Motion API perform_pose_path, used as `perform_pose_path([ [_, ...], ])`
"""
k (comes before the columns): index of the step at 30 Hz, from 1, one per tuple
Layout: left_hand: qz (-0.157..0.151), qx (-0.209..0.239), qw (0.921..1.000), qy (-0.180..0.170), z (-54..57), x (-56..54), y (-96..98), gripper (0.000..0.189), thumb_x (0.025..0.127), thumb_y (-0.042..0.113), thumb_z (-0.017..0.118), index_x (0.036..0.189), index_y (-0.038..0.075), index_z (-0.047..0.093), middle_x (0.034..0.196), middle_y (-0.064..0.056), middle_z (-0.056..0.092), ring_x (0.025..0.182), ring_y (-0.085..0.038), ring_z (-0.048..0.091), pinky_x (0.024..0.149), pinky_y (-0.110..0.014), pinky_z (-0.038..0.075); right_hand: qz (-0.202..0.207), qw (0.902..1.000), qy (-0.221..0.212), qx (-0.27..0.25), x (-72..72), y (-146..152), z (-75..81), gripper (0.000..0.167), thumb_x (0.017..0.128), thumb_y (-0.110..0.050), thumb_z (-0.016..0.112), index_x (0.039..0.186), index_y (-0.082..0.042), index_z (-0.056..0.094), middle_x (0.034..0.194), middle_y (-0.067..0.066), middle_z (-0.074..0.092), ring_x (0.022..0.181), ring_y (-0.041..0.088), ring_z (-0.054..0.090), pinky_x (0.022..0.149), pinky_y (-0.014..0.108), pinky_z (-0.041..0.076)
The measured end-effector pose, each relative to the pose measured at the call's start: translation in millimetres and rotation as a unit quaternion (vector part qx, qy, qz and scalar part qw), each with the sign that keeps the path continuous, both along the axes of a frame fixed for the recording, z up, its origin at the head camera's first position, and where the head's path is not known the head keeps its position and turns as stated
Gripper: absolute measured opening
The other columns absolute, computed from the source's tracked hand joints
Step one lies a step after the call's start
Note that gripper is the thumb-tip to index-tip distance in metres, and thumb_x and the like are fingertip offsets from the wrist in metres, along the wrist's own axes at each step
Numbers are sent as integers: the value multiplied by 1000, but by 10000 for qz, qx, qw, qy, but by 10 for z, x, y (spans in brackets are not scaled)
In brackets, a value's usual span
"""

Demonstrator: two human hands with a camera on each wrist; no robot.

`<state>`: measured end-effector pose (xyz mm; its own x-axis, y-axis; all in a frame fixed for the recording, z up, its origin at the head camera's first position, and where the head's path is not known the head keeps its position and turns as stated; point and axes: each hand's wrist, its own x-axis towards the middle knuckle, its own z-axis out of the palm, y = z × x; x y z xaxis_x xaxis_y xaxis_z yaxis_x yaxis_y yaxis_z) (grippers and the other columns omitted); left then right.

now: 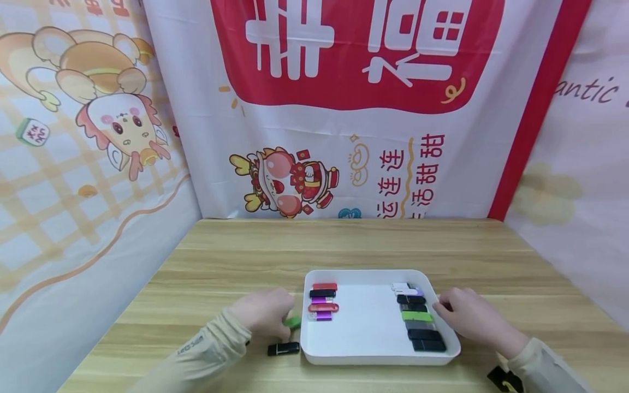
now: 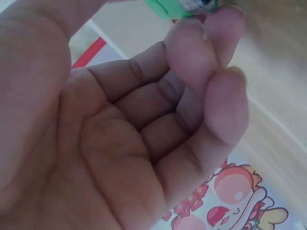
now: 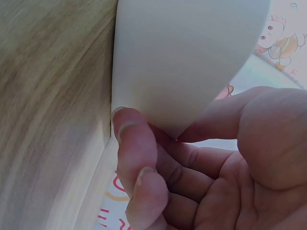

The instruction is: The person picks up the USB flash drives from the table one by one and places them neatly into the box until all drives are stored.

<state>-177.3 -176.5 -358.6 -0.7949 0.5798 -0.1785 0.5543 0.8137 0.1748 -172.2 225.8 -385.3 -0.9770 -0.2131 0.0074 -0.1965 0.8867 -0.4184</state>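
My left hand (image 1: 262,314) is just left of the white tray (image 1: 375,360) and pinches a green USB stick (image 1: 293,322) between thumb and fingertips. In the left wrist view, only part of that green stick shows at the top edge. On the table below this hand lies a black USB stick (image 1: 283,349), close to the tray's wall. My right hand (image 1: 474,316) grips the tray's right wall, with the thumb at the rim and the fingers against the outside, as the right wrist view shows.
Inside the tray, red, black and purple USB sticks (image 1: 322,307) form a column at the left. White, black, grey and green ones (image 1: 416,316) line the right side. Printed cloths (image 1: 344,164) hang behind the wooden table (image 1: 236,245) and at both sides.
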Motion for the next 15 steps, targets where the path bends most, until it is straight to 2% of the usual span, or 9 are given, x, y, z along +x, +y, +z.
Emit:
perform_pose_path([
  [6, 122, 261, 9996, 56, 115, -9, -88, 26, 75, 13, 74, 63, 17, 52, 54, 7, 46, 44, -4, 36, 40, -21, 32, -78, 10000, -13, 3, -2, -1, -10, 23, 94, -14, 62, 71, -13, 61, 56, 0, 47, 49, 14, 46, 45, 26, 36],
  [12, 12, 311, 9978, 591, 228, -39, -179, 34, 76, 18, 72, 56, 18, 45, 48, 11, 35, 42, -3, 30, 40, -21, 28, -52, 10000, 2, 28, 2, -4, -5, 24, 94, -15, 62, 70, -13, 61, 56, 0, 47, 50, 14, 46, 45, 27, 36],
  [15, -109, 350, 9960, 816, 273, -41, -207, 29, 72, 16, 69, 56, 20, 45, 48, 12, 34, 44, -2, 29, 40, -22, 28, -64, 10000, -23, 18, 5, -9, -6, 24, 94, -15, 62, 70, -13, 61, 57, 0, 48, 50, 14, 46, 46, 27, 36],
])
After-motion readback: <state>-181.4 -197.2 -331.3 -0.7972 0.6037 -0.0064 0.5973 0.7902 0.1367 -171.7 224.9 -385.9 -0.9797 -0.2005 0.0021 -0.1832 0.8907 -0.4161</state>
